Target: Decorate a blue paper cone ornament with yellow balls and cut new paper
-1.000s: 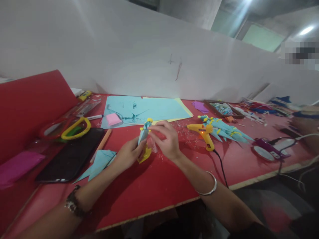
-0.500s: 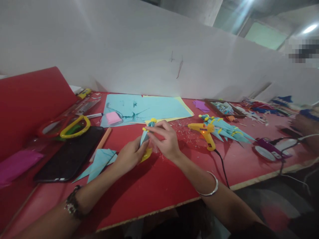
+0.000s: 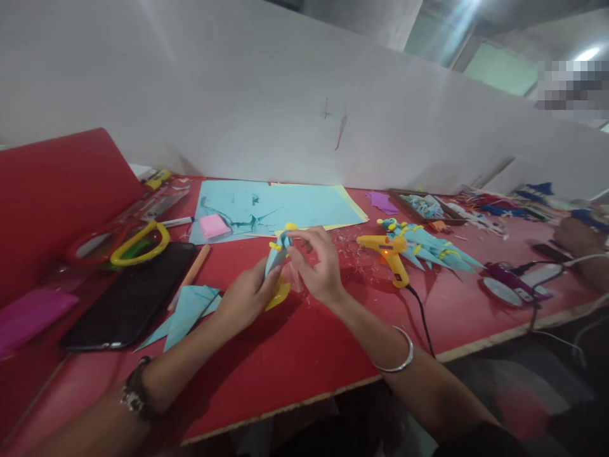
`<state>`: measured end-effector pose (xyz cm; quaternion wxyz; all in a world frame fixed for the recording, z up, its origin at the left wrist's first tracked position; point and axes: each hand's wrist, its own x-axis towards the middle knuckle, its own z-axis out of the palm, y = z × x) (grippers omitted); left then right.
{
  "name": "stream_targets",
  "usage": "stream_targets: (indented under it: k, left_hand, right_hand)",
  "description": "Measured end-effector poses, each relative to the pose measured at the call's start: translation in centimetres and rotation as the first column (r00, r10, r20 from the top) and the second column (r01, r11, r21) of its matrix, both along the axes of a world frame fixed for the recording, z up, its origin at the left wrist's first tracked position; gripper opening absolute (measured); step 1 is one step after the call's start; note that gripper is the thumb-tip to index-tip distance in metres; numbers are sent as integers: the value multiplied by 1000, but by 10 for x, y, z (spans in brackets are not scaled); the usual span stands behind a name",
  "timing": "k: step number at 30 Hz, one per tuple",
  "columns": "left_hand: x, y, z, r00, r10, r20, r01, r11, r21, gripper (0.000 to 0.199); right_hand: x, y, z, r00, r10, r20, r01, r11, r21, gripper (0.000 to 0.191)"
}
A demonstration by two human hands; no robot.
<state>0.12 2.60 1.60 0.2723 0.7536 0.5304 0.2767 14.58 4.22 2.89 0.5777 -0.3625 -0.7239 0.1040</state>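
Note:
My left hand [image 3: 247, 293] is closed round the lower part of a small blue paper cone [image 3: 275, 257] with yellow trim and a yellow top. The thumb and fingers of my right hand [image 3: 320, 265] pinch the cone's curled upper end. A yellow object [image 3: 280, 296] lies on the red table just under the hands, partly hidden by them. To the right rests a yellow glue gun [image 3: 391, 254] with a small orange light, beside a pile of finished-looking blue cones [image 3: 428, 244]. Loose blue paper cones [image 3: 193, 311] lie left of my left hand.
A black phone [image 3: 130, 298], yellow-handled scissors [image 3: 141, 244] and a wooden stick [image 3: 191, 274] lie at left. Blue sheets [image 3: 304, 203] and a pink pad [image 3: 214, 226] are behind. At right are a tray [image 3: 457, 218], a purple device [image 3: 514, 280] and cables. Another person's hand [image 3: 578, 244] shows far right.
My right hand's fingers have shifted from the cone's yellow trim to its curled upper end. My left hand keeps its hold on the cone. The view has moved slightly.

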Motion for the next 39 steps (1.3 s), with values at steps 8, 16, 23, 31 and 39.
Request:
stream_targets:
  k: [8, 16, 23, 31, 39]
  left_hand:
    - [-4, 2, -2, 980, 73, 183, -47, 989, -141, 37]
    - [-5, 6, -4, 978, 53, 203, -18, 985, -170, 36]
    - [-6, 7, -1, 973, 46, 226, -10, 987, -160, 32]
    - [-6, 8, -5, 979, 10, 204, 18, 990, -138, 33]
    - [-6, 8, -4, 989, 19, 147, 2, 990, -139, 37]
  right_hand:
    - [16, 16, -9, 966, 60, 253, 59, 897, -437, 12]
    - [20, 16, -11, 931, 360, 55, -216, 668, -712, 14]
    - [22, 18, -11, 884, 466, 44, -301, 638, -709, 16]
    - [14, 18, -15, 883, 348, 315, -93, 788, -609, 21]
    - [9, 15, -20, 881, 473, -16, -335, 601, -726, 17]
